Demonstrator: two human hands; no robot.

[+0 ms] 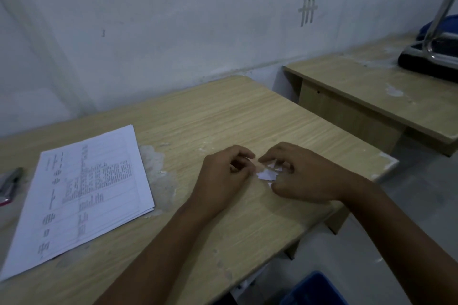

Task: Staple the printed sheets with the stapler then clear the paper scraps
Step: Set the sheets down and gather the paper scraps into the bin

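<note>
Two hands, left [224, 176] and right [304, 176], fingers curled pinching paper scraps [266, 174]; one sheet stack [81, 195], one stapler [10, 184]

Wooden desk [223, 119] against pale wall [173, 20], second desk [359, 86] beside, blue bin [319, 290] below.

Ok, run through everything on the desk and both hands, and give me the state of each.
printed sheets: stacked flat on the desk, edges slightly fanned, staple not visible.
stapler: lying at the left edge, untouched.
paper scraps: bunched in a small pile between the hands.
left hand: curled, fingertips at the scraps.
right hand: curled over the scraps, gathering them.
desk: worn, with pale scuffed patches.
</note>
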